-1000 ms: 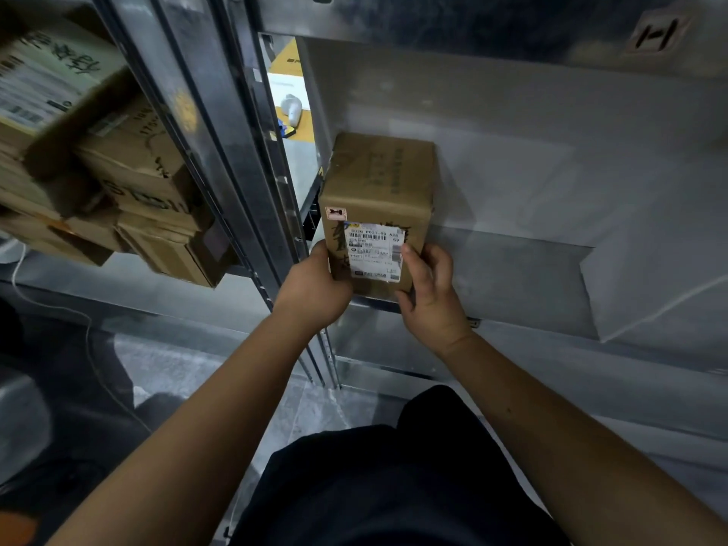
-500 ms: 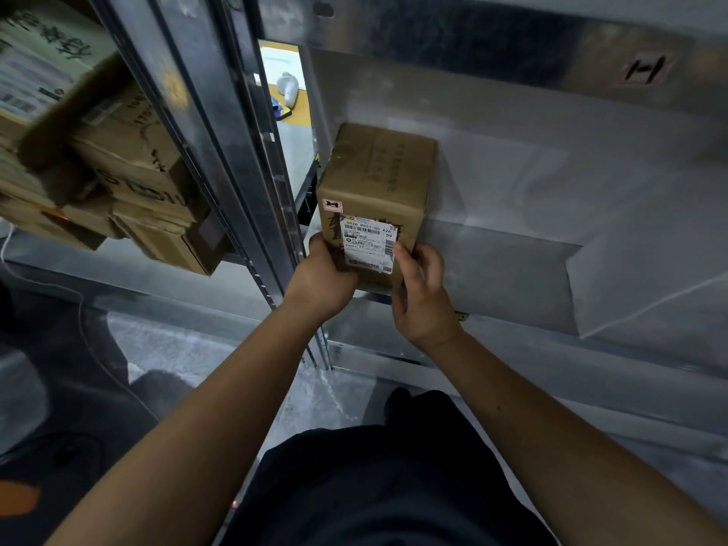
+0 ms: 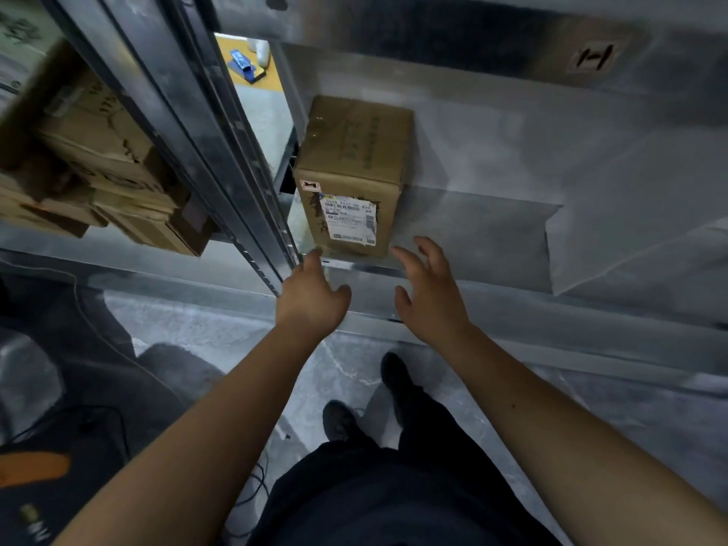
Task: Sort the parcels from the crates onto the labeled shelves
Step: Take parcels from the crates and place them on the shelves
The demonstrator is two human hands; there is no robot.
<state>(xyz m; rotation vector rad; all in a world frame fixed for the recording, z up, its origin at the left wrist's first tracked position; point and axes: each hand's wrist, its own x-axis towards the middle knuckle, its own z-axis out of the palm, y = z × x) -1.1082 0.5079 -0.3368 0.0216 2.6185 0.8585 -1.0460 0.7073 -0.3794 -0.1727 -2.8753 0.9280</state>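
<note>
Brown parcel [image 3: 350, 171] stands on the shelf [image 3: 472, 230] at its front left corner, hard beside the metal upright [image 3: 220, 159], shipping label facing out. Left hand [image 3: 311, 297] and right hand [image 3: 429, 293] sit just off the shelf's front edge, each grip open, fingers spread, holding nothing. Judgement: placement looks done. Best check the parcel's base lies fully behind the front edge and that the shelf tag [image 3: 595, 57] matches.
</note>
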